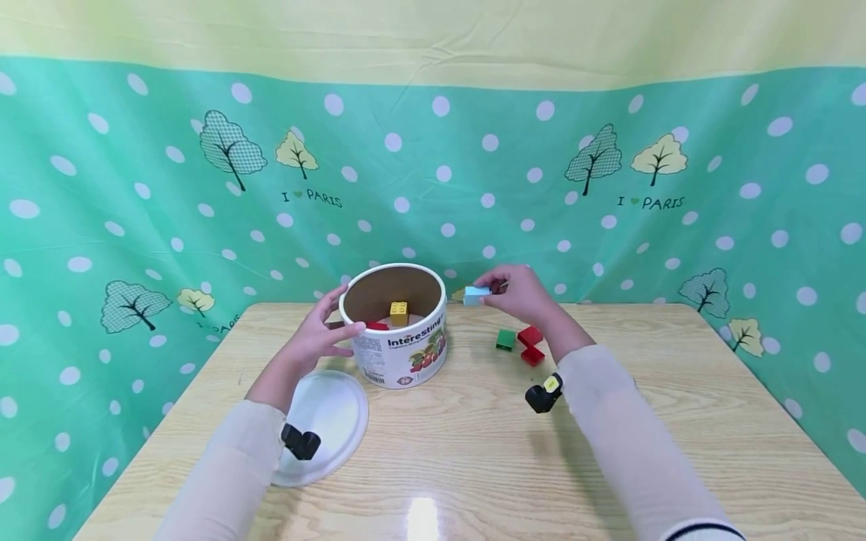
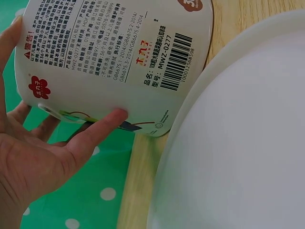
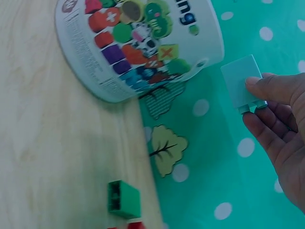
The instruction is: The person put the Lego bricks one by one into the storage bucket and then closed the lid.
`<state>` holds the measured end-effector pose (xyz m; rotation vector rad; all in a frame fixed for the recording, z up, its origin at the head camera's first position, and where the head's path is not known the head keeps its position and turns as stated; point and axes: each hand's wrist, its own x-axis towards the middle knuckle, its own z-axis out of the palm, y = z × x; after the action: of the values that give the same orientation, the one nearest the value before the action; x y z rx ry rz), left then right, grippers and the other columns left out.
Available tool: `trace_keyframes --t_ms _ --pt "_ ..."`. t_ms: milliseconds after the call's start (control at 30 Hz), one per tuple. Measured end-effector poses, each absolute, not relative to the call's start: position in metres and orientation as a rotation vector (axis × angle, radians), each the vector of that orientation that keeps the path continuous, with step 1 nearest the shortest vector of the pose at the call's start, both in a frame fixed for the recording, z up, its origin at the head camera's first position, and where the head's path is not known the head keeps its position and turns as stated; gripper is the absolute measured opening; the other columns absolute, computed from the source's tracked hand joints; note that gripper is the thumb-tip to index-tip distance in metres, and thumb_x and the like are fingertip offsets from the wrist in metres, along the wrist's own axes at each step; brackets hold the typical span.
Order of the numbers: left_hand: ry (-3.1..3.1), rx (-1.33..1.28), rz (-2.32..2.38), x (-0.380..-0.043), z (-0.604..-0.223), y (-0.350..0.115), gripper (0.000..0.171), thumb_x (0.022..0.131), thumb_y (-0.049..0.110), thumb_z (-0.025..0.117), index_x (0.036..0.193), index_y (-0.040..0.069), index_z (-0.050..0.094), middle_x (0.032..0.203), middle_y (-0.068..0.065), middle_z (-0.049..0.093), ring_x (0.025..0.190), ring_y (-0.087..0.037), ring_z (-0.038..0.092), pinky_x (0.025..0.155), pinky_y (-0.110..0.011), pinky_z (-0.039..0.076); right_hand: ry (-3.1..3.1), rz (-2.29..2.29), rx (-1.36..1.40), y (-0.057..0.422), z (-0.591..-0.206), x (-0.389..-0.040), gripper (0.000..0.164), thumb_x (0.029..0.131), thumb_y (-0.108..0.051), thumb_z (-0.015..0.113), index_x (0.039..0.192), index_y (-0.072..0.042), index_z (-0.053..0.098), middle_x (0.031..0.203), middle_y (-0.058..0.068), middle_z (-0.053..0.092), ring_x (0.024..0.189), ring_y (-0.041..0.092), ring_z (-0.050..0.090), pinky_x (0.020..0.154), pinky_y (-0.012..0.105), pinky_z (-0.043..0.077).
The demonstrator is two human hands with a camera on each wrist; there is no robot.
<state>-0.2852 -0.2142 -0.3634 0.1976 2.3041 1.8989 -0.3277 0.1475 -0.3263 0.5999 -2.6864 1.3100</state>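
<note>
My right hand [image 1: 519, 293] pinches a light blue building block [image 1: 476, 295] between thumb and fingers, raised above the far part of the table, right of a round white bucket [image 1: 379, 361]. In the right wrist view the block [image 3: 240, 82] has its studs facing down toward the fingers. The left hand [image 1: 316, 338] rests on the bucket's left side, fingers spread and thumb [image 2: 97, 130] stretched along the wall. Inside the uncovered bucket are a yellow block [image 1: 399, 313] and a red block [image 1: 376, 326], partly hidden by the rim.
A green block [image 1: 505, 340] and red blocks [image 1: 532, 355] lie on the wooden table [image 1: 460, 436] right of the bucket. The round white lid [image 1: 334, 424] lies flat at front left, partly under the left forearm. A green dotted curtain [image 1: 433, 173] hangs behind the table.
</note>
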Motion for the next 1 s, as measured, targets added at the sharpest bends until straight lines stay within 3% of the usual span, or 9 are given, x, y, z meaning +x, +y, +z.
trace_keyframes --t_ms 133,433,1000 --pt "2.308 0.203 1.885 -0.281 -0.356 -0.211 0.09 0.091 0.014 0.069 0.158 0.019 0.01 0.16 -0.019 0.011 0.139 -0.052 0.023 0.088 -0.065 0.048 -2.667 1.312 0.622 0.144 -0.314 -0.329 0.019 0.085 -0.004 0.075 0.104 -0.007 0.074 0.096 0.009 0.064 0.088 0.028 0.057 0.073 0.034 0.054" --pt "2.309 0.21 1.914 -0.292 -0.373 -0.218 0.094 0.089 0.02 0.074 0.158 0.028 0.011 0.161 -0.015 0.012 0.139 -0.051 0.024 0.084 -0.064 0.051 -2.667 1.222 0.689 0.129 -0.289 -0.33 0.018 0.085 -0.006 0.076 0.103 -0.007 0.074 0.095 0.007 0.064 0.086 0.025 0.057 0.071 0.033 0.055" --pt "2.342 0.227 1.894 -0.294 -0.377 -0.221 0.095 0.087 0.026 0.076 0.157 0.029 0.012 0.16 -0.016 0.014 0.138 -0.05 0.027 0.083 -0.061 0.053 -2.765 1.107 0.757 0.088 -0.27 -0.344 0.019 0.087 -0.002 0.071 0.105 -0.007 0.074 0.097 0.005 0.065 0.089 0.021 0.059 0.078 0.03 0.055"
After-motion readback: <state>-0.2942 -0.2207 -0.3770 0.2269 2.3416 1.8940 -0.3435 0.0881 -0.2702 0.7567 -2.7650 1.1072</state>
